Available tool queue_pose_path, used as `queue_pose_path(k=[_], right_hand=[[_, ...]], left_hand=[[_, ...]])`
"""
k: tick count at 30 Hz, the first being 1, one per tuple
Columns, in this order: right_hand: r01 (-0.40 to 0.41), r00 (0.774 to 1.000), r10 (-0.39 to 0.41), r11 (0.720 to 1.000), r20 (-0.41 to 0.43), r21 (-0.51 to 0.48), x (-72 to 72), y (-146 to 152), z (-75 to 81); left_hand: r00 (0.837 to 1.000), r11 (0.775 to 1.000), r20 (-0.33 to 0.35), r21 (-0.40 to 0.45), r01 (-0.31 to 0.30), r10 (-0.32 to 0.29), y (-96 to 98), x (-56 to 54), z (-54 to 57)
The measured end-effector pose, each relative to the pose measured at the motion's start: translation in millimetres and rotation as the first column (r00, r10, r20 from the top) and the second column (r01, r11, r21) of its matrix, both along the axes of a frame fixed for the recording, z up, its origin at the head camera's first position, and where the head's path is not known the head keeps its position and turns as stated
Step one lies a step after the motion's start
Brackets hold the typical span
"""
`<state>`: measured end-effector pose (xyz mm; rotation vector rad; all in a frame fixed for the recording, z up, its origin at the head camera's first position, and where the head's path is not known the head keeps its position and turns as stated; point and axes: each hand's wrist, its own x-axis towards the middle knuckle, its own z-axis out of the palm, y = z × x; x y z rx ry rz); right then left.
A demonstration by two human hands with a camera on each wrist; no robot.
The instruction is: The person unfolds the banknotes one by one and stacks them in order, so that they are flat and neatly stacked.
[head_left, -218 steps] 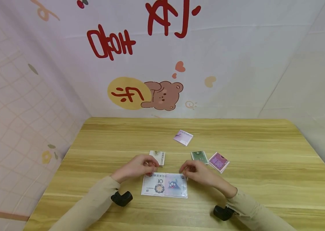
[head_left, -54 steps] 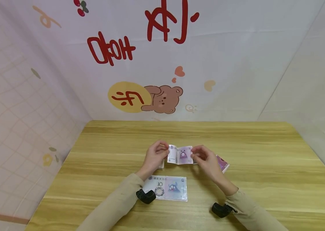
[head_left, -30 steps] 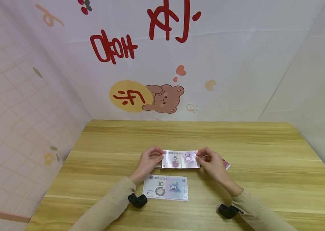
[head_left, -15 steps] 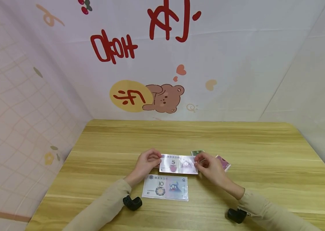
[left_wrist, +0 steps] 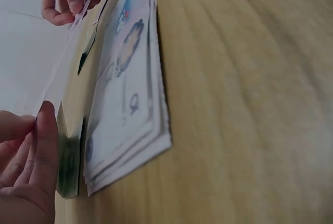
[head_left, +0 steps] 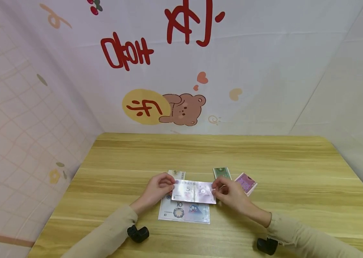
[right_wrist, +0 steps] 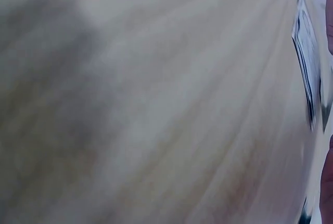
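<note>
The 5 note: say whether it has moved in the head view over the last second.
Yes. The 5 note has moved away from the bear on the wall, down the view and slightly left.

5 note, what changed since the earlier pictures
The left hand and right hand let go of the 10 note stack, lifted and unfolded the purple 5 note, and brought it nearer, above the stack. The stack, folded green note and folded magenta note stayed.
</note>
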<state>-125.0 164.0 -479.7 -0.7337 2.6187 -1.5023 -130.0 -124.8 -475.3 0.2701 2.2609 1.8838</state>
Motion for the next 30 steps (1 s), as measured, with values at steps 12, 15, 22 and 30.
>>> queue_pose_path(k=[12, 15, 22, 30], right_hand=[[-0.096, 0.995, 0.095, 0.995, 0.032, 0.038, 9.4, -15, -1.9], [-0.118, 0.992, 0.115, 0.992, 0.058, 0.04, 12.3, -18, -1.3], [-0.139, 0.987, 0.133, 0.988, 0.087, 0.069, 16.9, -23, -1.0], [-0.145, 0.989, 0.14, 0.98, 0.047, 0.136, 17.1, -26, -2.5]], left_hand=[[0.996, 0.993, -0.027, -0.083, 0.088, -0.091, -22.8, 12.7, -4.5], [0.992, 0.989, -0.038, -0.091, 0.113, -0.117, -27.4, 15.6, -6.1], [0.981, 0.979, -0.056, -0.099, 0.177, -0.184, -33.0, 20.0, -7.9], [0.977, 0.974, -0.051, -0.106, 0.202, -0.209, -34.0, 23.1, -10.0]])
